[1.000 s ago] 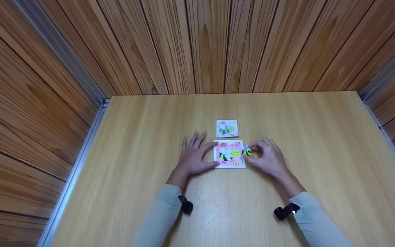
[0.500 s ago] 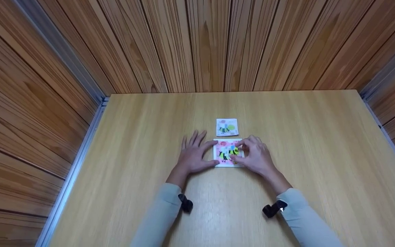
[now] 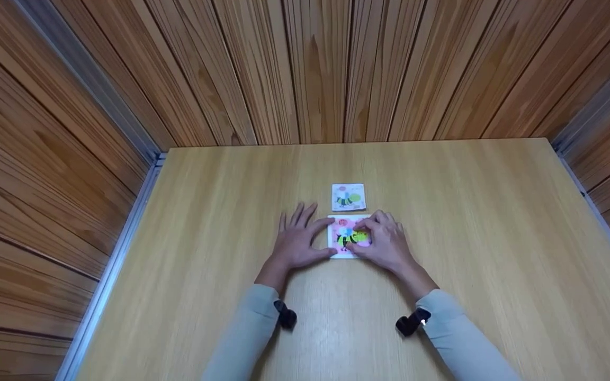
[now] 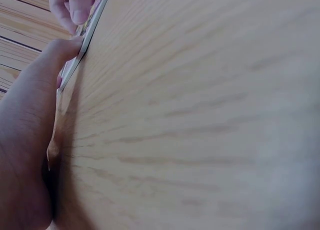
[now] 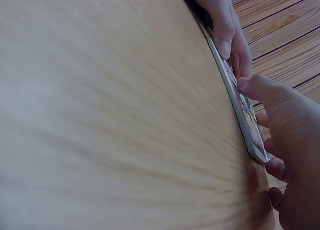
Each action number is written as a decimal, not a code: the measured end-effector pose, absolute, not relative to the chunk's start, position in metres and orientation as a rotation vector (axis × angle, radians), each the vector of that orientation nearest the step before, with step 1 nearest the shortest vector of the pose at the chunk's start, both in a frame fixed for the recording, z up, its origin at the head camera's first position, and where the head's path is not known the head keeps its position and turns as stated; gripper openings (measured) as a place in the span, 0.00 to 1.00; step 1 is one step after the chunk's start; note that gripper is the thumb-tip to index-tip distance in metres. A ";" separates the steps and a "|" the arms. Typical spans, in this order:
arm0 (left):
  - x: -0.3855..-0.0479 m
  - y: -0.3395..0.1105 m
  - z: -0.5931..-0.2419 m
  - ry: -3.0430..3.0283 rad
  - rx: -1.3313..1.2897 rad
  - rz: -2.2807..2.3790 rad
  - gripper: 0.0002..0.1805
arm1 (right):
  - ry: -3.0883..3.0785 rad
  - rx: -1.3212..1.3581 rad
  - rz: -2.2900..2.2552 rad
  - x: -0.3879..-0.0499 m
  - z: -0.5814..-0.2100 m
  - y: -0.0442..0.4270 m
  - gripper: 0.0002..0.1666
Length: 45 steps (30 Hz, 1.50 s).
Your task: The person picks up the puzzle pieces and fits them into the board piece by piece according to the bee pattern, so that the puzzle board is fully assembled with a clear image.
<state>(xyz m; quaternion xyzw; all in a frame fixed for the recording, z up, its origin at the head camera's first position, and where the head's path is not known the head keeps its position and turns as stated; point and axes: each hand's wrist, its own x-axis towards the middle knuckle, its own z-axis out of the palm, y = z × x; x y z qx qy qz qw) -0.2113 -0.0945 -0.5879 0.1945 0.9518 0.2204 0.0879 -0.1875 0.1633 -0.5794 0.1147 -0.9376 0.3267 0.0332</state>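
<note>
A square, white-edged puzzle board (image 3: 339, 253) with a pink bee picture lies flat on the table. My left hand (image 3: 295, 244) is spread at its left side, thumb and index fingertips resting on the board's left edge. My right hand (image 3: 386, 241) reaches over the board from the right. Its thumb and index finger pinch a small striped bee puzzle piece (image 3: 347, 238) at the middle of the picture. Whether the piece lies flush cannot be seen. In the right wrist view, the right thumb (image 5: 255, 87) touches the board's face, close to the left hand's fingers.
Just beyond the board lies a smaller square card (image 3: 348, 197) with a matching bee picture. The wooden table (image 3: 220, 211) is bounded by plank walls (image 3: 315, 74) at the back and sides. Black wrist cameras (image 3: 413, 323) sit on both sleeves.
The right hand has carried the striped bee piece leftward from beside the board's right edge onto the middle of the picture. My left hand has stayed at the board's left edge.
</note>
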 end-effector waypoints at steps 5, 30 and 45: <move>-0.211 -0.095 -0.588 2.826 0.573 0.663 0.47 | -2.883 0.355 1.010 -0.188 -0.581 0.164 0.28; -0.211 -0.094 -0.588 2.835 0.577 0.635 0.46 | -2.915 0.362 1.085 -0.191 -0.581 0.166 0.23; -0.210 -0.096 -0.588 2.837 0.602 0.672 0.47 | -2.940 0.351 1.067 -0.191 -0.581 0.166 0.24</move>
